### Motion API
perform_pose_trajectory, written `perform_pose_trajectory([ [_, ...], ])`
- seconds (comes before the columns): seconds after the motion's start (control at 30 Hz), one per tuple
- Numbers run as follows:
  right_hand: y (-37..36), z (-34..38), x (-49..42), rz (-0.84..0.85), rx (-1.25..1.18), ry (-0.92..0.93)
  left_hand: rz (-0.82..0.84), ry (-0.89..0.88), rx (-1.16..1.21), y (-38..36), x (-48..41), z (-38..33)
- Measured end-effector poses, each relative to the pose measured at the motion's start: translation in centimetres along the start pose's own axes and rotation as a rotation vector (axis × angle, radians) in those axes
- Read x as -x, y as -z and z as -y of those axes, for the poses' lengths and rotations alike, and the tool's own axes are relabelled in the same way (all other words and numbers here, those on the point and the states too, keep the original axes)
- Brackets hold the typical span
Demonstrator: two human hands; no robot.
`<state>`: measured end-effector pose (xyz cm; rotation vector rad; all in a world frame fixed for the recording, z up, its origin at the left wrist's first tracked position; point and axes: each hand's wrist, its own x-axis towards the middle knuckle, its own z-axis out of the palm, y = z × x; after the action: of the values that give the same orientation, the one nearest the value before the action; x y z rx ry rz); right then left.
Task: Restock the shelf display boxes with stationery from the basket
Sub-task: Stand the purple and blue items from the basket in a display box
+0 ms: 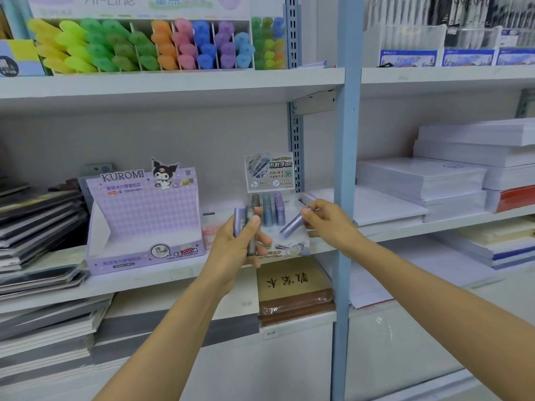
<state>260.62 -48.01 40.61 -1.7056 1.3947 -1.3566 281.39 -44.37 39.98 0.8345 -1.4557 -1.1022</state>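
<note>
My left hand [231,250] grips a small bunch of lead-refill tubes [244,219], purple and grey, held upright in front of the middle shelf. My right hand [324,219] pinches one purple tube [292,225] by its upper end, tilted, just over the clear display box [301,244]. That box has a printed header card [269,172] and several tubes standing at its back [267,208]. To the left stands the purple Kuromi display box [144,224]. No basket is in view.
Dark notebooks [37,227] are stacked at the left of the middle shelf, white paper reams [451,183] at the right beyond the blue upright [346,169]. Highlighters [144,44] fill the shelf above. A brown notebook pack [292,287] lies on the shelf below.
</note>
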Motion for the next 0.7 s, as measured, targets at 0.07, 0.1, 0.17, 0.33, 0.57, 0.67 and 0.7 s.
perform_pose_trajectory([
  [0.07,0.1,0.3,-0.5,0.009,0.026,0.016,0.004,-0.008,-0.008,0.5,-0.8,-0.2],
  [0.1,0.4,0.5,-0.9,-0.004,0.047,0.032,0.011,-0.014,-0.008,0.6,-1.3,-0.3],
  [0.17,1.1,1.0,-2.4,-0.094,0.104,0.103,0.018,-0.018,-0.005,0.9,-2.3,-0.6],
  [0.33,0.7,1.7,-7.1,-0.31,0.261,0.254,0.034,-0.027,0.001,1.0,-4.4,-0.7],
  [0.57,-1.2,-1.0,-12.0,-0.176,0.579,0.217,0.071,-0.027,0.03,2.1,-5.2,0.1],
  [0.67,-1.1,-1.4,-12.7,-0.117,0.594,0.203,0.077,-0.026,0.037,2.7,-5.3,0.4],
  [0.7,-1.1,-1.4,-12.8,-0.103,0.591,0.213,0.08,-0.028,0.041,2.9,-5.4,0.4],
])
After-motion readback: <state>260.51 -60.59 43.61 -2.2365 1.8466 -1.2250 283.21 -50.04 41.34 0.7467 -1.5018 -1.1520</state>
